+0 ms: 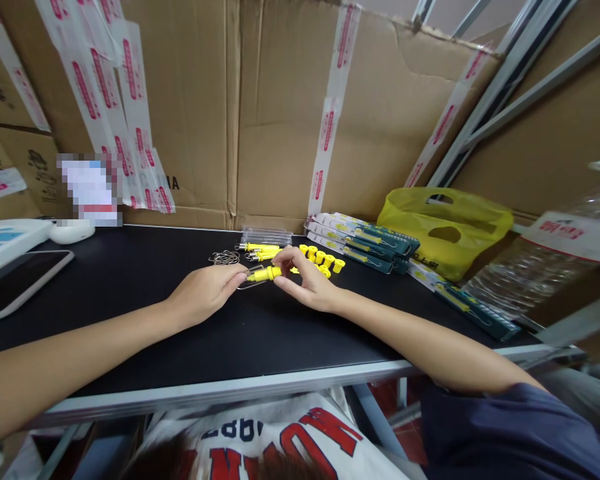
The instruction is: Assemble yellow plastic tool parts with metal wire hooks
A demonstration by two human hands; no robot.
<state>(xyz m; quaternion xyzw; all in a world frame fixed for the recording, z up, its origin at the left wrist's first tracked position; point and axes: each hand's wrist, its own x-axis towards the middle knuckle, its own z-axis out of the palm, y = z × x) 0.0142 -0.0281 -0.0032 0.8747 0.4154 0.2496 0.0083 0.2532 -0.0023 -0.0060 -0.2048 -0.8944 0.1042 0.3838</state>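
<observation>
Item in hand: yellow part [269, 272] with a wire loop [249, 279] at its left end, held just above the table [190, 340], near the middle, between both hands.

Left hand [207, 291]: closed, thumb and forefinger pinched on the wire loop; the wrist is rested on the table.

Right hand [307, 283]: closed, fingertips gripped on the yellow part at its right end; the other fingers are curled over it.

Behind the hands, on the table:
- Like yellow pieces [261, 251], laid side by side, just beyond the held one.
- Loose wire clips [224, 257], heaped to the left of those pieces.
- Clear tubes [266, 235], laid along the rear edge.
- Yellow caps [325, 258], clustered just beyond the right hand's fingers.
- Green packs [367, 241], stacked to the right of the caps; one more pack [473, 310] is laid apart near the right edge.
- Yellow bag [447, 230], set behind the packs.

Left end: a tablet [17, 283] is laid flat, with a white device [3, 243] behind it.

Backdrop: taped cardboard [280, 113] is stood along the rear of the table.
</observation>
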